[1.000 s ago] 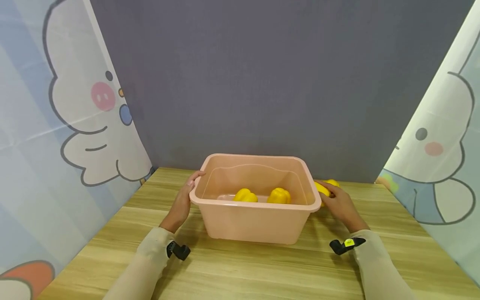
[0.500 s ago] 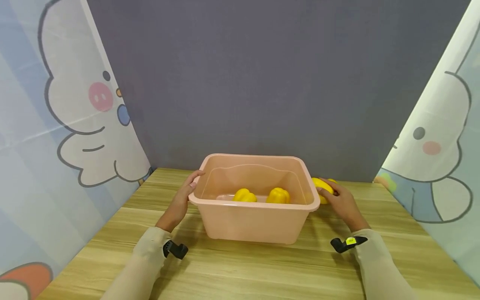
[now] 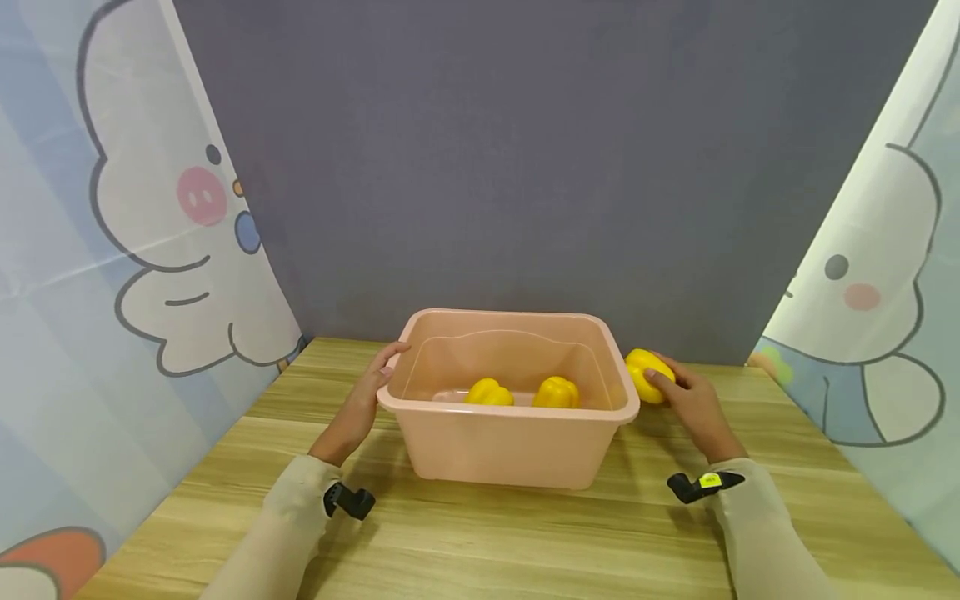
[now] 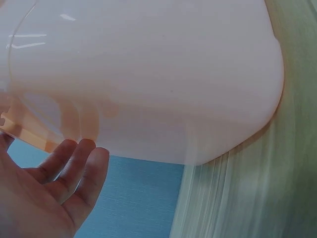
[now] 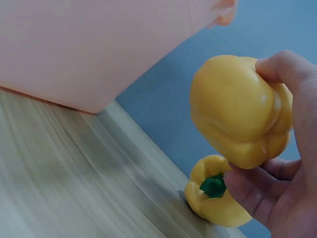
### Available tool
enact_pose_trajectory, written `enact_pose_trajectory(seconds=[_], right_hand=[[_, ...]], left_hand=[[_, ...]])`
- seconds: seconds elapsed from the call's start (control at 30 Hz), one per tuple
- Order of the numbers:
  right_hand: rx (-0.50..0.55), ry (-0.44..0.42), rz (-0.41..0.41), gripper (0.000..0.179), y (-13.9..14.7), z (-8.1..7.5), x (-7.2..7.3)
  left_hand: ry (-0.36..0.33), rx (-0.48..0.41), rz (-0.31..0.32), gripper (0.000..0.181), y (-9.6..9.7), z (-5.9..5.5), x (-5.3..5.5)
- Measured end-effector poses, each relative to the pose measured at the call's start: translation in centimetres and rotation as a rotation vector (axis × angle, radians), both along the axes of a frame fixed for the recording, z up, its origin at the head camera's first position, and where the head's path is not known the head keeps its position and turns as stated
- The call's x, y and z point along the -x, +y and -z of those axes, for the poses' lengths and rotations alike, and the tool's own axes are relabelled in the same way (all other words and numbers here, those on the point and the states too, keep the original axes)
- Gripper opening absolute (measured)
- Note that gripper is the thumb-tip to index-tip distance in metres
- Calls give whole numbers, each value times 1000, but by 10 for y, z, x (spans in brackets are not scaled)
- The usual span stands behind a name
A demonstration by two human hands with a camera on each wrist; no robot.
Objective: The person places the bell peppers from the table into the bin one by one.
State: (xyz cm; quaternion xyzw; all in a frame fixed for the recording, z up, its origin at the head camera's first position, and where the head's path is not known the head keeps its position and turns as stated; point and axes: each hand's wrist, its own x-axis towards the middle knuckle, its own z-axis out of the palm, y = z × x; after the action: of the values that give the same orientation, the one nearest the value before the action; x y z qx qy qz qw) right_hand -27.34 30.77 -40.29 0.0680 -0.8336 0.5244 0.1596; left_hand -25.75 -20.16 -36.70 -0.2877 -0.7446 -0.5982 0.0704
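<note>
A pale pink plastic bin [image 3: 510,446] stands on the table, holding two yellow bell peppers, one left [image 3: 490,392] and one right [image 3: 557,393], as far as its front wall lets me see. My left hand [image 3: 356,408] holds the bin's left rim; in the left wrist view several fingertips [image 4: 85,146] touch the outer wall below it. Just right of the bin, my right hand [image 3: 697,408] grips another yellow bell pepper [image 5: 233,109] between thumb and fingers, raised off the table. Beneath it, another pepper [image 5: 223,210] with a green stem rests on the table, partly behind the fingers.
The wood-grain table [image 3: 480,542] extends in front of the bin and to both sides. A dark grey panel [image 3: 480,167] rises close behind the bin. Cartoon-printed curtains hang on the left [image 3: 45,333] and right [image 3: 900,333].
My right hand has lifted the bell pepper from beside the bin and turned it, moving slightly right. The left hand stays on the rim, and the bin has barely moved.
</note>
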Motion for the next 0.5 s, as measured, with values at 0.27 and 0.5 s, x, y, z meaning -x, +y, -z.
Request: enact_pose_trajectory(seconds=[0.27,0.5], right_hand=[[57,-25,1,65,2,-3,0],[194,-50,-57,69,4,-14,-4]], left_hand=[[-1,6,-24,53,-1,1,-1],[-6,-4,-24,52,-1,0,-2]])
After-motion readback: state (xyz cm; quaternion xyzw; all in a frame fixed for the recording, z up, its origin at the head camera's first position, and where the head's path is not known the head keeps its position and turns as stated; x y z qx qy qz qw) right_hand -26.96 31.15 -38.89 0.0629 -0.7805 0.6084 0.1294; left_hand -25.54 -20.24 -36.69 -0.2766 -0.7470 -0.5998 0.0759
